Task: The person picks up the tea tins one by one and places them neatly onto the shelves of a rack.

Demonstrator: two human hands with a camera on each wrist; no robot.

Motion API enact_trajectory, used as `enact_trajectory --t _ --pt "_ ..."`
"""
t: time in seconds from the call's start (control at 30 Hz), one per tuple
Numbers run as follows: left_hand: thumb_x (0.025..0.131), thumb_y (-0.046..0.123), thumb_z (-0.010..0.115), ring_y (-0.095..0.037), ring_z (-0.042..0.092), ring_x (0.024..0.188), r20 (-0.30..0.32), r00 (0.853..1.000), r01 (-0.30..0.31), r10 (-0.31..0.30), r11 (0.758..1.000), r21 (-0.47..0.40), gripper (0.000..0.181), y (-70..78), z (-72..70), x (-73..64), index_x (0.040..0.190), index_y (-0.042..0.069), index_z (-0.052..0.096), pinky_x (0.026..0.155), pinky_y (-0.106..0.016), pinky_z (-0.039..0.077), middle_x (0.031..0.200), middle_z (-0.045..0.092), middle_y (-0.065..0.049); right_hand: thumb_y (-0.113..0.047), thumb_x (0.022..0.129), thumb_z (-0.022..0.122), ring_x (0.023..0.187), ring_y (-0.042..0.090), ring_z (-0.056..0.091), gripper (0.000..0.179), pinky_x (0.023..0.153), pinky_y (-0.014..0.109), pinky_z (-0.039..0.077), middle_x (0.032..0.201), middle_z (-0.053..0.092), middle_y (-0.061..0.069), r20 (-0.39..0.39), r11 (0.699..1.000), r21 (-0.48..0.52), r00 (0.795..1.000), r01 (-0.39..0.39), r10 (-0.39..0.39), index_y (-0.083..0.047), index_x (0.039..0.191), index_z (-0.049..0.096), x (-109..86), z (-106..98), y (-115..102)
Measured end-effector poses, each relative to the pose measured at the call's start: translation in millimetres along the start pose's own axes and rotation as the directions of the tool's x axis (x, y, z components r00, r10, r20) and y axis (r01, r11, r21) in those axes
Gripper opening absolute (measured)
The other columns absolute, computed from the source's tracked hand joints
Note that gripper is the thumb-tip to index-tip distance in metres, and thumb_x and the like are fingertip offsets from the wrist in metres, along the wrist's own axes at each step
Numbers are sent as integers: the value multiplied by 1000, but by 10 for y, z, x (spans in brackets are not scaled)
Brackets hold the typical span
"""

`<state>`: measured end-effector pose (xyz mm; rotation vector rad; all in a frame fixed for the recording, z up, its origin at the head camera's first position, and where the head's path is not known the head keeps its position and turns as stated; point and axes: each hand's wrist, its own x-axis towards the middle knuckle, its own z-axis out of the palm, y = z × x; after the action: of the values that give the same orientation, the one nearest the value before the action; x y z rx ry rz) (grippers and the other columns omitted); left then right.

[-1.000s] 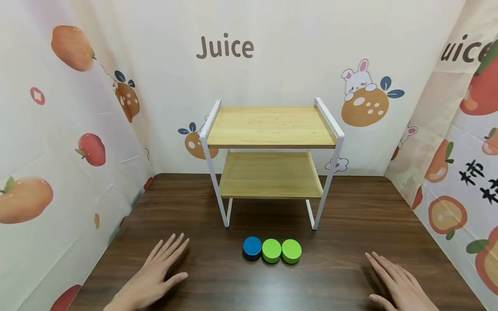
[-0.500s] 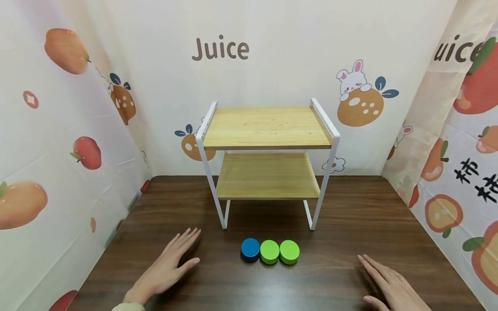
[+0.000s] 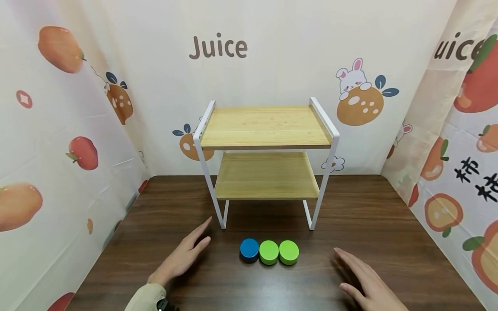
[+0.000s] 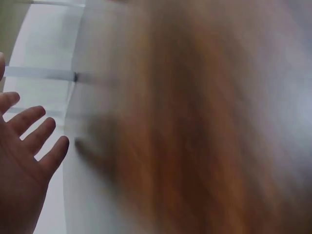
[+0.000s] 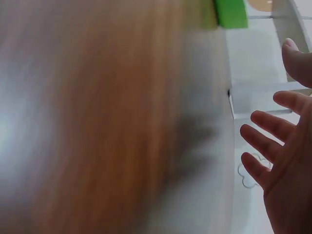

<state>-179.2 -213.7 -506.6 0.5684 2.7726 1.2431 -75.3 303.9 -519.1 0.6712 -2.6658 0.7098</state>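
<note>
Three short round pieces stand in a row on the dark wood table: a blue one (image 3: 249, 249) at the left and two green ones, the middle green piece (image 3: 269, 252) and the right green piece (image 3: 289, 252). My left hand (image 3: 183, 255) is over the table to the left of the row, fingers extended toward the rack and thumb apart, holding nothing. To the right of the row is my right hand (image 3: 365, 278), also with straight fingers and nothing in it. In the right wrist view a green piece (image 5: 232, 13) shows at the top edge.
Behind the row stands a two-tier rack with a pale wood top shelf (image 3: 266, 126), a lower shelf (image 3: 266, 176) and white metal legs. Printed curtains (image 3: 280, 77) enclose the table (image 3: 163, 203) at the back and sides.
Both hands have moved inward toward the row, the left rightward and forward, the right leftward. Both have turned more onto their edges. The three pieces keep their places on the table.
</note>
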Motion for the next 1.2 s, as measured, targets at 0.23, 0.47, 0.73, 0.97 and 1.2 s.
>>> enact_trajectory --t 0.23,0.47,0.73,0.97,1.2 --pt "115 25 46 -34 34 158 -38 999 -5 -3 980 -200 57 52 31 142 167 11 29 118 -11 30 171 37 -12 -4 98 69 142 -21 32 64 107 -1 22 155 55 3 11 958 283 999 -36 35 -7 158 46 217 51 -173" --pt "115 29 42 -39 30 158 -79 995 32 -54 965 -259 56 73 97 316 165 6 32 128 -42 32 170 37 -18 -7 101 67 141 -15 40 61 108 1 25 153 58 13 2 932 355 997 -69 73 -11 158 47 388 233 -285" --pt "118 33 25 -43 42 152 -18 1000 1 -11 878 -479 58 83 203 499 159 -6 38 128 -59 29 161 47 -24 -7 102 67 143 -2 49 60 112 7 33 153 57 21 36 874 480 998 -70 61 -12 158 47 572 501 -381" --pt "119 33 15 -42 48 149 37 999 -11 37 842 -539 60 45 236 548 157 -6 41 115 -16 41 156 54 -24 -3 97 73 142 -2 49 62 113 3 28 149 58 26 -34 862 508 999 9 9 -4 154 49 659 646 -445" --pt "118 41 20 -35 58 142 29 999 35 -23 836 -548 63 15 252 572 154 -1 50 109 -17 49 148 64 -19 -9 94 78 141 -6 48 62 113 2 27 148 63 15 -59 874 486 997 -20 56 -8 151 55 686 723 -476"
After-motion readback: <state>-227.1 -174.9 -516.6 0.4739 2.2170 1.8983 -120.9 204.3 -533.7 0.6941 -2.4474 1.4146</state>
